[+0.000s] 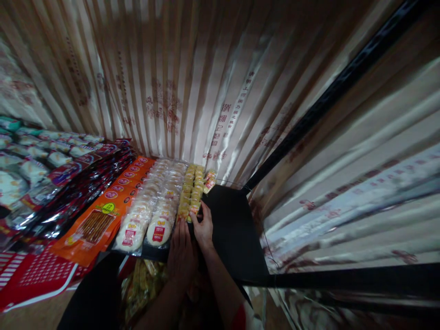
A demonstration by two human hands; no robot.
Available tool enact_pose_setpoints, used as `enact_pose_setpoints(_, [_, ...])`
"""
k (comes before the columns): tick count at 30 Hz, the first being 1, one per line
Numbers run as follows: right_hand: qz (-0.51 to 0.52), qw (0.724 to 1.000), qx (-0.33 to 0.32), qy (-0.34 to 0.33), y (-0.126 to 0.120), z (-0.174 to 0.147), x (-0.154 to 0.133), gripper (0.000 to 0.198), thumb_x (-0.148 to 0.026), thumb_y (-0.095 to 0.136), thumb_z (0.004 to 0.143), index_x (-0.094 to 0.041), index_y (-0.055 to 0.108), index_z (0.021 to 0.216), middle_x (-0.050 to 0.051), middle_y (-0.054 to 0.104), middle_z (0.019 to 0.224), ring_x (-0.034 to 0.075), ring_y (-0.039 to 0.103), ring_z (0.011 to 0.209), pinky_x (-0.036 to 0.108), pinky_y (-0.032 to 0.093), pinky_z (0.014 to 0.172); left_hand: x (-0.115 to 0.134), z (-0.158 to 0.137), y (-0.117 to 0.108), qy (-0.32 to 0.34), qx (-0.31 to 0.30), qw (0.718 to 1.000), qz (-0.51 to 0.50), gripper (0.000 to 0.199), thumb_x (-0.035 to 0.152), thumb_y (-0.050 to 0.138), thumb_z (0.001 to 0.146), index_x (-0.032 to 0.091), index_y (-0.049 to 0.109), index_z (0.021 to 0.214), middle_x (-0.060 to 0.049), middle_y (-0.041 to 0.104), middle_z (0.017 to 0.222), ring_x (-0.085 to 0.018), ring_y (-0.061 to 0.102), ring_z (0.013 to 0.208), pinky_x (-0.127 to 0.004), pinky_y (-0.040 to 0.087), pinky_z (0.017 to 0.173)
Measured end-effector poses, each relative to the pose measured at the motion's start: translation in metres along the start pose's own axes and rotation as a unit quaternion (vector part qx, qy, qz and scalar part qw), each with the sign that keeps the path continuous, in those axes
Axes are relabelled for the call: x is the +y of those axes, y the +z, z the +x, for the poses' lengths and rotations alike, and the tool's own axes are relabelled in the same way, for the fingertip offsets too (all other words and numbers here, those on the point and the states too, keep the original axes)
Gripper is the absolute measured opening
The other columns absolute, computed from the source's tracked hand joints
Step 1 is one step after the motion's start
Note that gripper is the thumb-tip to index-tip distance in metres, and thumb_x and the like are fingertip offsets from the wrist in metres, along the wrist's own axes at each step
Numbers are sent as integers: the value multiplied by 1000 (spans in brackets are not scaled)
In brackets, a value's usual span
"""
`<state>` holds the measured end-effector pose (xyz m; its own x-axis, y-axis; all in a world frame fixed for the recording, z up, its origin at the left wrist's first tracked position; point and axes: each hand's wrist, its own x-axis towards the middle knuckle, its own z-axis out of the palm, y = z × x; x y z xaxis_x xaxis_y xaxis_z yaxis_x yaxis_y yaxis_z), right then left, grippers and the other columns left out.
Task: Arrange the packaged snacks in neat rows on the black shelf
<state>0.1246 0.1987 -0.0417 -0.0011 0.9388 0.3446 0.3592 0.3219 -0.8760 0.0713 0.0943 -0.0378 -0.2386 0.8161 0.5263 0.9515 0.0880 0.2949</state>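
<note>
Small yellow snack packets (187,188) stand in two narrow rows on a black shelf (233,229). At the front of the right row, my right hand (203,229) has its thumb and fingers around a yellow packet (195,206). My left hand (182,250) is beside it, fingers stretched forward and touching the front end of the left row. Left of these rows are two rows of round white rice crackers (158,231) in clear wrappers. One packet with red and yellow print (209,181) leans at the back right.
Orange snack bags (98,220) overlap in a row on the left, beside dark red bags (99,172) and white packs (30,160). A red basket (37,270) stands low left. More yellow packets (140,284) lie below my arms. A black post (309,110) and printed curtain (192,82) border the shelf.
</note>
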Motion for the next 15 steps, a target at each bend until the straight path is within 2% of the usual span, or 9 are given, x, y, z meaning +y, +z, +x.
enact_pose_setpoints(4, [-16, 1000, -7, 4, 0, 0, -3, 49, -36, 56, 77, -19, 51, 122, 11, 53, 120, 21, 54, 103, 31, 53, 76, -1, -1, 3, 14, -2, 1000, 5, 57, 16, 39, 86, 3, 22, 139, -20, 36, 140, -27, 27, 134, -42, 37, 103])
enact_pose_setpoints(8, [-16, 1000, -7, 15, -1, 1, -6, 48, -36, 57, 76, -18, 50, 120, 11, 54, 116, 21, 55, 100, 32, 53, 75, -2, -3, 6, 13, -1, 1000, 24, 46, 15, 40, 85, 3, 41, 129, -20, 40, 137, -27, 32, 131, -43, 38, 102])
enact_pose_setpoints(11, [-10, 999, 10, 33, -1, 0, -6, 43, -36, 60, 72, -19, 51, 111, 9, 56, 108, 20, 57, 92, 32, 53, 73, -3, -4, 8, 27, -13, 999, 23, 41, 13, 41, 83, 5, 50, 122, -19, 44, 135, -28, 39, 127, -43, 40, 100])
enact_pose_setpoints(15, [-1, 999, 23, 46, -2, -1, -7, 34, -38, 63, 69, -20, 50, 95, 6, 57, 103, 18, 59, 83, 31, 52, 69, -7, -1, 10, 60, 6, 998, 26, 40, 10, 40, 81, 5, 54, 118, -17, 50, 130, -27, 44, 123, -41, 43, 98])
